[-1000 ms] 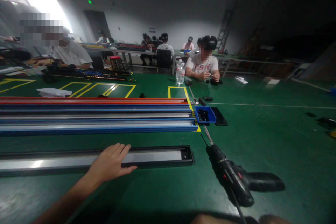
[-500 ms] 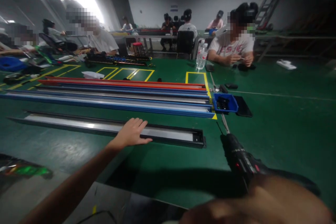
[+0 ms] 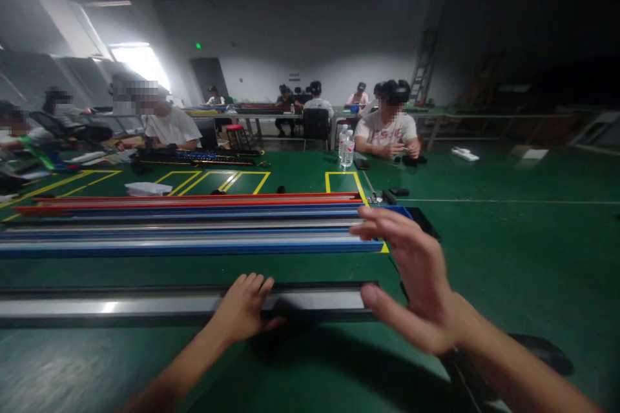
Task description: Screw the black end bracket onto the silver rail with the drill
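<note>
A long black channel with a pale inner strip [image 3: 159,303] lies across the green table nearest me. My left hand [image 3: 246,306] is closed across its width, fingers over the far edge and thumb on the near side. Over the channel's right end hovers my right hand [image 3: 411,277], thumb and fingers spread and nothing between them. It hides that end of the channel and most of a blue bin [image 3: 404,211]. Partly behind my right forearm lies a dark power drill [image 3: 540,355] on the table.
Beyond the channel lie several blue and orange channels [image 3: 194,247] side by side. Yellow tape lines [image 3: 341,173] mark the green tabletop [image 3: 523,258]. Water bottles [image 3: 346,147] stand near a person [image 3: 387,129] seated opposite. Another person [image 3: 169,119] sits at the far left.
My right hand has moved from beside the drill, up and left to the channel's right end, and is spread. My left hand keeps its hold on the channel. The view has tilted up.
</note>
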The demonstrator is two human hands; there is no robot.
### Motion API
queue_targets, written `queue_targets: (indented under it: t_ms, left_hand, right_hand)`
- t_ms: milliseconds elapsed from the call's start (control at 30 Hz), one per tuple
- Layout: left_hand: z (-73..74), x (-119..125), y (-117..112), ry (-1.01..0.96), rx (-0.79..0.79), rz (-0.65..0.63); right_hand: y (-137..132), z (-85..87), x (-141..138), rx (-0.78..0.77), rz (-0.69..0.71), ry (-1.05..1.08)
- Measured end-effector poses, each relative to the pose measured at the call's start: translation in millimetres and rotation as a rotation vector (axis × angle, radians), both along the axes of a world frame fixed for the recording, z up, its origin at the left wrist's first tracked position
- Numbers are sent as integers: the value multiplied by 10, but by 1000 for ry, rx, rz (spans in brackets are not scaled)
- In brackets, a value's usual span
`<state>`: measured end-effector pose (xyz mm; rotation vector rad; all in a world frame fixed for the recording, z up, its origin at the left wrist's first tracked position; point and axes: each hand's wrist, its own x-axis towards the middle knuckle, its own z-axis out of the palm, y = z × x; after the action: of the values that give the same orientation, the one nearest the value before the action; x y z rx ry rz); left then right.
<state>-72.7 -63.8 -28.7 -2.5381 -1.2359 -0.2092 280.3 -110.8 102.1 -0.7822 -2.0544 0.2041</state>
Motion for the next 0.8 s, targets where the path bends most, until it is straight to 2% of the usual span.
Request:
queue_targets:
  t_ms: [33, 67, 100, 133, 200, 267, 333, 433, 633, 800]
  left_hand:
    - [-5, 36, -21, -7, -5, 6]
    - [-7, 74, -43, -12, -11, 14]
    - [-6, 113, -63, -18, -19, 20]
    - [-5, 151, -83, -22, -26, 22]
    - [0, 219, -119, -28, -38, 16]
    - [3, 271, -154, -25, -40, 6]
    - [-1, 308, -193, -17, -37, -1]
    - [-19, 345, -267, -16, -32, -7]
    - [-32, 399, -411, -20, -20, -24]
    - [8, 418, -434, 11, 12, -47]
  right_hand:
    - [234, 153, 19, -25, -24, 15]
    - [456, 199, 56, -18, -71, 13]
    - [664, 151, 111, -6, -146, -25]
    - [854, 32, 184, -12, -229, -113]
    - [1161, -317, 355, -97, -386, -340]
    - [1349, -664, 507, -163, -428, -397]
    - [1428, -914, 601, -212, -453, -440]
    - [1436, -1116, 652, -280, -458, -517]
    - [1471, -1296, 678, -342, -456, -630]
    - [1491, -1329, 679, -334, -462, -649]
